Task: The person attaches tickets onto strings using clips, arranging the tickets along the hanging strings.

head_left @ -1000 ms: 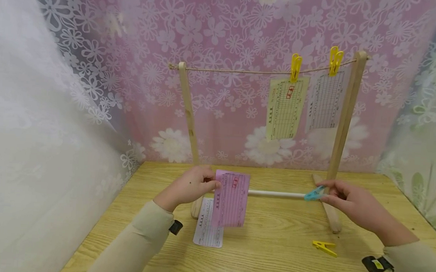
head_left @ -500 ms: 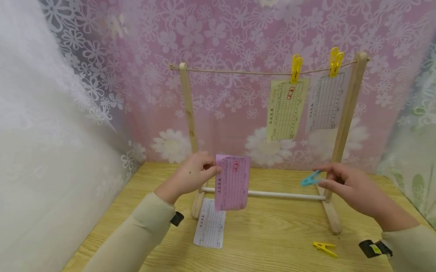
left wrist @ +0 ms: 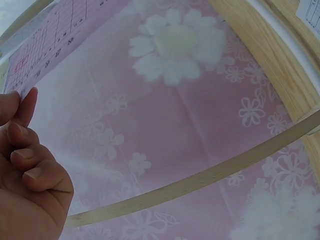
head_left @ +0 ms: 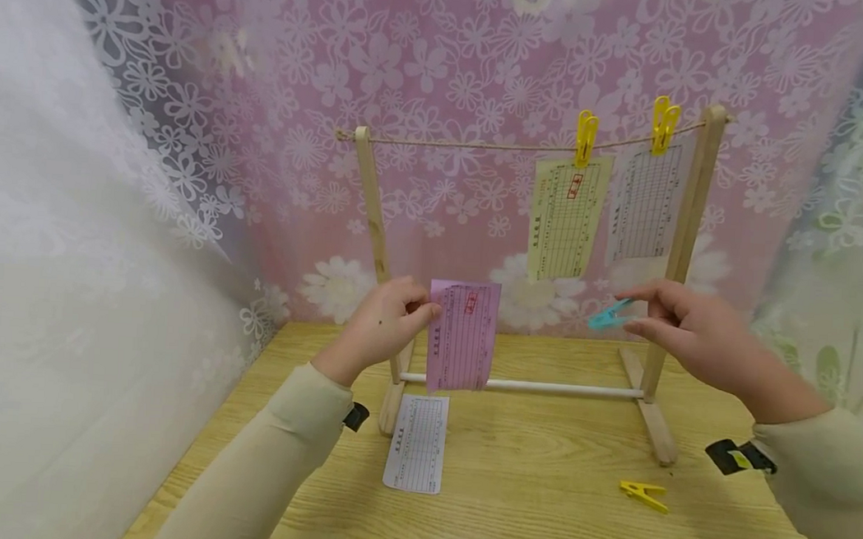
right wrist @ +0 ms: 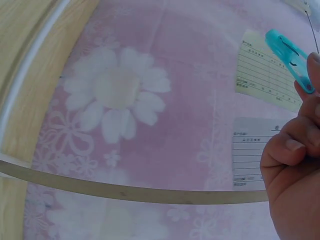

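Watching remotely, I see the left hand (head_left: 386, 320) pinch the pink slip (head_left: 464, 342) by one side below the rope (head_left: 446, 144), presumably freeing its top, and the right hand (head_left: 702, 340) the blue clip (head_left: 607, 316) by its handles.

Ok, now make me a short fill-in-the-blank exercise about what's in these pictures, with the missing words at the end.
1. In the head view, the left hand pinches the pink form by its ____ edge.
2. Counting the light blue clothespin in the right hand, the head view shows ____ clothespins altogether.
3. Clipped to the rope are ____ paper forms.
4. The loose clothespin on the tabletop is coloured ____.

Missing words: left; four; two; yellow.
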